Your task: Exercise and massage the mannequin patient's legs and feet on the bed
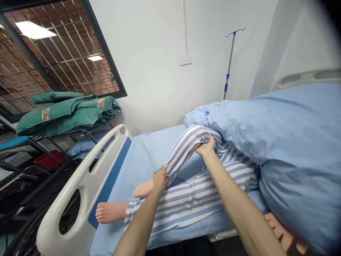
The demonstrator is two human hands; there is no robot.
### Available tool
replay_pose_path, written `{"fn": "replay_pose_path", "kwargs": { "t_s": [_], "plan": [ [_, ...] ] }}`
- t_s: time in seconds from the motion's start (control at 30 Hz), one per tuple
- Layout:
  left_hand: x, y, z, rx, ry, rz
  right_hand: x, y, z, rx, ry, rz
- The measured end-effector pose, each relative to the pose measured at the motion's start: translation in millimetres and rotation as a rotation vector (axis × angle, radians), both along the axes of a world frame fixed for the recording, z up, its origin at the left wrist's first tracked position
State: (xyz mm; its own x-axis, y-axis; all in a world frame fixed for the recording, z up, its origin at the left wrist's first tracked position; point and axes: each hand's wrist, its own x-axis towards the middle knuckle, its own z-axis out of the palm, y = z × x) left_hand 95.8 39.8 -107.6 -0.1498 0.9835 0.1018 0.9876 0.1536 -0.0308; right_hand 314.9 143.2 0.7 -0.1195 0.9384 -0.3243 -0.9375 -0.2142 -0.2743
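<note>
A figure in blue-and-white striped trousers (191,195) lies on the bed, with one leg bent at the knee and the other stretched out. My left hand (160,179) is wrapped round the bent leg (183,144) at the ankle, over the striped cloth. Behind the knee of that same leg, my right hand (207,145) grips with its thumb on the fabric; some of its fingers are hidden. The bent leg's foot (144,189) rests near the sheet, partly behind my left wrist. Bare toes show on the straight leg's foot (110,212).
A blue quilt (298,131) covers the upper body, and a hand (283,231) sticks out beneath it. The white footboard (82,177) bounds the bed at left. An IV pole (229,67) stands by the wall. Folded green bedding (69,112) lies on a rack under the window.
</note>
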Motion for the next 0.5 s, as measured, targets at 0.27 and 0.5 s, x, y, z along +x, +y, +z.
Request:
{"fn": "replay_pose_path", "kwargs": {
  "t_s": [0.27, 0.5],
  "plan": [
    [-39, 9, 45.6, -0.049, 0.049, -0.259, 6, 2, -1, -0.023, -0.022, -0.012],
    [-107, 3, 85.8, -0.163, 0.199, -0.349, -25, -4, -28, -0.025, -0.015, 0.084]
  ]
}}
